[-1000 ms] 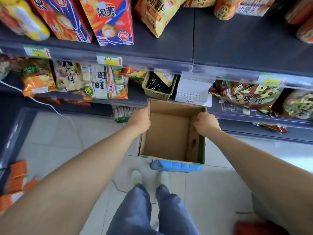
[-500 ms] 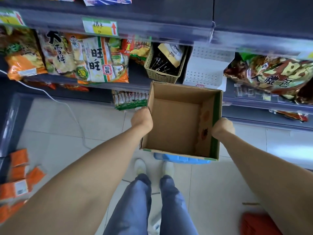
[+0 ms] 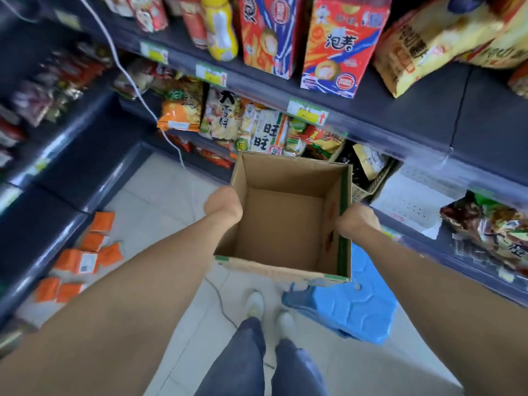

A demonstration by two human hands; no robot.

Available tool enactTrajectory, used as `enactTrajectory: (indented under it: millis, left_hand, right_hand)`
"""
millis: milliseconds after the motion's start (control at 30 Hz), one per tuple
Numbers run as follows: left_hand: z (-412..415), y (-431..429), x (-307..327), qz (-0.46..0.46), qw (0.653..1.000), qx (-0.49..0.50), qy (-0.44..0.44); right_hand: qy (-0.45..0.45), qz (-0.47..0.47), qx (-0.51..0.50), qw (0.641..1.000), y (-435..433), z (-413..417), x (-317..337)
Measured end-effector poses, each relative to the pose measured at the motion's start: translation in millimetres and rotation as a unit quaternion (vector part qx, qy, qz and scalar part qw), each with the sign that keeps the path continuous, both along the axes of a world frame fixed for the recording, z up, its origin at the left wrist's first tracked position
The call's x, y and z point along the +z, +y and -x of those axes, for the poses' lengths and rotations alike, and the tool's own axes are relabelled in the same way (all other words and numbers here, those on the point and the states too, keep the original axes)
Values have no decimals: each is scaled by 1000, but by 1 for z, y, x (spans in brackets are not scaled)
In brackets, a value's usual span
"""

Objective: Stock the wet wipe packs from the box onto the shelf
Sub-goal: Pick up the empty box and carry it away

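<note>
Shelf (image 3: pixel 423 107) unit fills everything ahead of and above both hands, dark boards packed with snack bags and cartons. Nothing readable as wet wipes on it, too blurred to be sure.

Box (image 3: pixel 283 224) is plain cardboard, top open, held between the two hands and carried clear of the floor. The inside shows bare cardboard down to the bottom, with no wet wipe packs in view. Judgement: unloading looks finished or close to it, and what is left is probably getting rid of the empty box. Where the packs ended up cannot be told.

Blue stool (image 3: pixel 351 307) is below the right hand, partly under the box's near corner.

White perforated basket (image 3: pixel 414 195) is just beyond the right hand, on the shelf.

Left hand (image 3: pixel 224 207) is against the outside of the box's left wall at the rim. The knuckles are bunched and rounded, so it reads as a grip. Its fingers are hidden.

Right hand (image 3: pixel 357 221) is on the right wall at the green edge, closed over the rim in the same grip. Most of its fingers are out of sight.

Orange packs (image 3: pixel 83 255) lie scattered on a low ledge well left of the left hand. Could be the wipes, cannot tell.
</note>
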State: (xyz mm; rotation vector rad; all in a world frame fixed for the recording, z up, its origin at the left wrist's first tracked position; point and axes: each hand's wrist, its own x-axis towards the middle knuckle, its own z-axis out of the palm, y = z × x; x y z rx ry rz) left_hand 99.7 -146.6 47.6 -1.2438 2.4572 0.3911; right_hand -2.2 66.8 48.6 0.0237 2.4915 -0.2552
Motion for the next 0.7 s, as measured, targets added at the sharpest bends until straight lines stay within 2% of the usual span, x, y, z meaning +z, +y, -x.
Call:
enactTrajectory:
  millis: [200,400,500,567,700]
  left_hand:
    - [-110,-63,53,38,984,165,47]
    - [-259,-84,98,71,960,267,50]
    - [-334,-76,117,93,918,380,62]
    - [-379,-66,127,110,873,469,77]
    - [-461,-44,138,128,813,565,60]
  right_hand:
    - [52,59,188,979,-115,-34,46]
    - [87,111,403,904,-216,-122,92]
    - [98,130,484,860,-257,-186,112]
    - [93,137,540,825,-277,-232,123]
    - [72,164,605,775,-300,-322,137]
